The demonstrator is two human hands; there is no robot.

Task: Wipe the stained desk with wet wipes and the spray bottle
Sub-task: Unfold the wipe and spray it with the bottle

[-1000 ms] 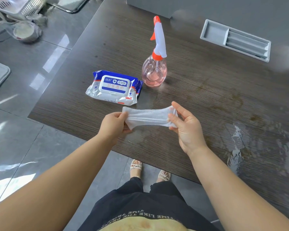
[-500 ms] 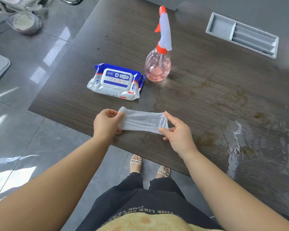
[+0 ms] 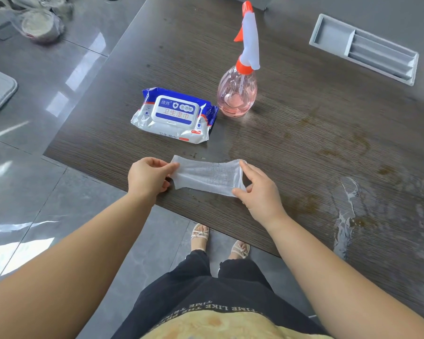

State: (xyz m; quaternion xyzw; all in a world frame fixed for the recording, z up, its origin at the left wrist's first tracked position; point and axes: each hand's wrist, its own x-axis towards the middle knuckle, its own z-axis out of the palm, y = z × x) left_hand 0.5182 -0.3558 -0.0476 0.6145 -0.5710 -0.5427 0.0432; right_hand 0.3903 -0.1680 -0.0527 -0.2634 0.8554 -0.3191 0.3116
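Stretched flat over the near part of the table (image 3: 304, 99), touching or just above, impossible to tell: one wet wipe (image 3: 206, 177). Pinched at its left end by the left grip (image 3: 147, 178), thumb on top and fingers curled beneath. Pinched at its right end by the right grip (image 3: 260, 192), thumb and forefinger closed on the corners.

Thin, limp and damp-looking; likely to sag, fold or cling to itself once let go at one end. Probably too light to matter as a load, and nothing to break, though perhaps apt to tear if pulled hard. Best bunched or folded into a pad under flat fingers before rubbing, rather than dragged by a corner.

Behind the wipe, near but apart: the pack of wipes (image 3: 174, 116), lying flat with lid closed. Just beside its right end, the spray bottle (image 3: 238, 94), upright, pink liquid low in the belly. Tall and narrow at the top, so likely easy to knock over with a wide sweep; best taken round the neck under the orange collar.

To the right, brown stains (image 3: 348, 143) in rings and smears, and a wet streak (image 3: 345, 216) nearer the edge. Plenty of bare table there for strokes. Near edge right under both wrists, so watch for pushing liquid off onto the floor (image 3: 59, 192). Farther back, a grey recessed tray (image 3: 365, 50), well apart from the stains.
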